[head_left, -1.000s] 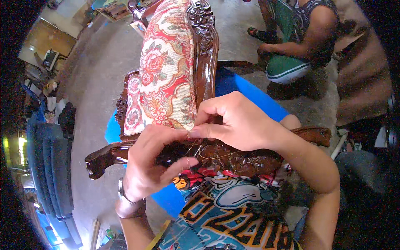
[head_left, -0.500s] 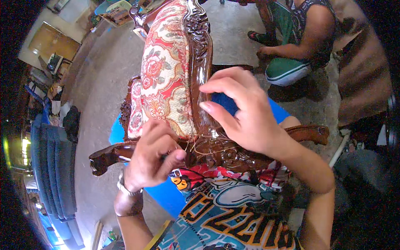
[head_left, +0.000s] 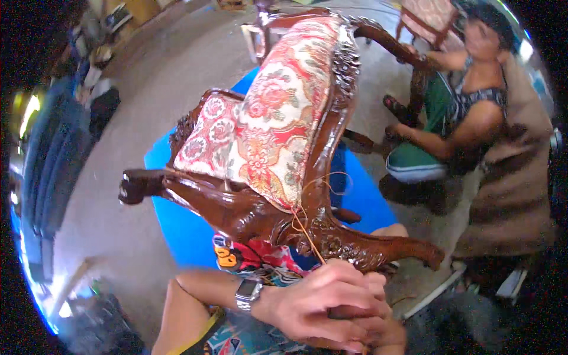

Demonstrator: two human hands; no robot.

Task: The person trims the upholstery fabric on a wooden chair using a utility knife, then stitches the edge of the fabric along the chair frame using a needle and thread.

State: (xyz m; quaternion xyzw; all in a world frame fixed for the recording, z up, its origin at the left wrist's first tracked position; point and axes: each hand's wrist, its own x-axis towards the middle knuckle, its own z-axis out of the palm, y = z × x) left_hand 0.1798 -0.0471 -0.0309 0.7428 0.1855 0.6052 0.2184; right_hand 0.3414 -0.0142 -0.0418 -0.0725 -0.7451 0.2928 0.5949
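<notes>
A carved, glossy brown wooden chair [head_left: 334, 109] with red-and-cream floral upholstery [head_left: 266, 112] lies tipped on a blue mat [head_left: 177, 231] before me. A thin orange thread [head_left: 306, 234] runs taut from the lower corner of the fabric seam down to my hands, with a loose loop near the seam. My left hand [head_left: 319, 302], a watch on its wrist, is curled round the thread below the chair's front rail, slightly blurred. My right hand [head_left: 378, 307] is bunched against it, fingers closed and largely hidden behind the left; I cannot make out what it holds.
Another person [head_left: 476, 106] sits low at the right on a green cushion [head_left: 423, 154], beside brown draped material [head_left: 503, 219]. A second floral chair [head_left: 429, 15] stands behind them. Dark blue stacked padding [head_left: 53, 171] is at the left, on the concrete floor [head_left: 124, 118].
Both hands have dropped from the cushion corner to below the rail and come together, drawing the thread out. My view has shifted and turned, so the chair sits tilted and further right in the picture.
</notes>
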